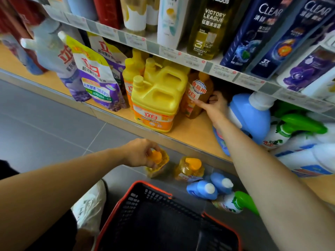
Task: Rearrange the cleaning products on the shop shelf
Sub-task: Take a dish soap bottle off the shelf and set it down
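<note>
My right hand (214,104) reaches onto the bottom shelf (195,131) and grips an amber dish-soap bottle (194,95) standing just right of a big yellow jug (157,100). My left hand (140,153) is down at the floor, its fingers curled round the orange cap of a second amber bottle (156,164). A third amber bottle (190,168) stands on the floor beside it. Two small blue bottles (210,187) and a white spray bottle with a green trigger (235,203) also sit on the floor.
A black shopping basket with a red rim (163,220) stands on the grey floor in front of me. Purple refill pouches (97,77) stand left of the yellow jugs. A large blue bottle (252,115) and green-topped sprays (297,124) fill the shelf's right side. Shampoo bottles line the shelf above.
</note>
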`<state>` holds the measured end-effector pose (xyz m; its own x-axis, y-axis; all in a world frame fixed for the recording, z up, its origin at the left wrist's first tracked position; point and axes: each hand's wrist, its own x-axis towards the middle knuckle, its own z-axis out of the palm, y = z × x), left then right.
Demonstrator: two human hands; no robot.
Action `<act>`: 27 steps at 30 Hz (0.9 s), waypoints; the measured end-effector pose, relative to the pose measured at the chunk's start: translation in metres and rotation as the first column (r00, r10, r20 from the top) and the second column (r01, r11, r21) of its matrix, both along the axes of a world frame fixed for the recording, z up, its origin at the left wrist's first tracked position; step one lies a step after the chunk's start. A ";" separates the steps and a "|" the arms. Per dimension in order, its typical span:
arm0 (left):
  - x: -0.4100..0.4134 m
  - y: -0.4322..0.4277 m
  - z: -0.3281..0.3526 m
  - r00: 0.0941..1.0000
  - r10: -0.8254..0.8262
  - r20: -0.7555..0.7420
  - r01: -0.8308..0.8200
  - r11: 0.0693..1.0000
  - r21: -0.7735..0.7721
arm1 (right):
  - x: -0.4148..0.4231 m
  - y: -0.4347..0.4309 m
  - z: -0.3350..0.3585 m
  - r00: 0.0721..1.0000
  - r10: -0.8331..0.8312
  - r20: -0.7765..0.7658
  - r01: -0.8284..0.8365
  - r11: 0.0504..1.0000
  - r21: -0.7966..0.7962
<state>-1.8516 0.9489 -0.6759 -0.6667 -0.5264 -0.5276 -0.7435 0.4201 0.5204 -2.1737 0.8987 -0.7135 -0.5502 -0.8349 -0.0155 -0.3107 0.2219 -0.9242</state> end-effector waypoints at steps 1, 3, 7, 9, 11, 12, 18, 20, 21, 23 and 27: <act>0.000 0.001 0.000 1.000 0.002 0.004 -0.002 1.000 -0.001 | -0.001 0.004 0.000 1.000 0.001 -0.018 -0.001 1.000 -0.009; 0.000 0.002 -0.001 1.000 0.003 0.017 -0.003 1.000 -0.011 | 0.001 0.008 0.001 1.000 0.019 -0.021 -0.020 0.999 -0.035; -0.001 0.003 -0.004 0.999 -0.014 0.046 0.017 0.999 -0.046 | 0.025 -0.001 0.011 0.998 0.009 -0.064 -0.016 0.994 -0.108; -0.002 0.003 -0.004 0.998 -0.028 0.062 0.032 0.997 -0.065 | 0.036 -0.006 0.016 0.994 -0.079 -0.077 0.066 0.985 -0.158; -0.003 0.003 -0.004 0.996 -0.050 0.079 0.057 0.994 -0.089 | 0.041 -0.005 0.020 0.989 -0.121 -0.083 0.104 0.978 -0.184; -0.002 0.003 -0.003 0.994 -0.067 0.091 0.077 0.991 -0.106 | 0.041 -0.002 0.021 0.989 -0.122 -0.084 0.105 0.977 -0.185; -0.011 0.000 0.019 0.982 -0.131 0.135 0.164 0.948 -0.273 | 0.041 0.050 0.021 0.993 -0.009 -0.117 -0.003 0.994 -0.108; -0.018 0.000 0.032 0.991 -0.113 0.078 0.132 0.944 -0.304 | 0.042 0.073 0.023 0.986 0.027 -0.164 -0.041 0.996 -0.079; -0.023 0.000 0.039 0.994 -0.103 0.038 0.110 0.941 -0.319 | 0.042 0.084 0.026 0.981 0.042 -0.190 -0.055 0.996 -0.065; -0.032 0.003 0.054 0.995 -0.082 -0.051 0.058 0.930 -0.363 | 0.042 0.101 0.031 0.969 0.064 -0.237 -0.076 0.996 -0.045; -0.049 0.014 0.082 0.950 0.018 -0.313 -0.154 0.897 -0.415 | 0.042 0.128 0.047 0.944 0.109 -0.310 -0.124 0.992 -0.028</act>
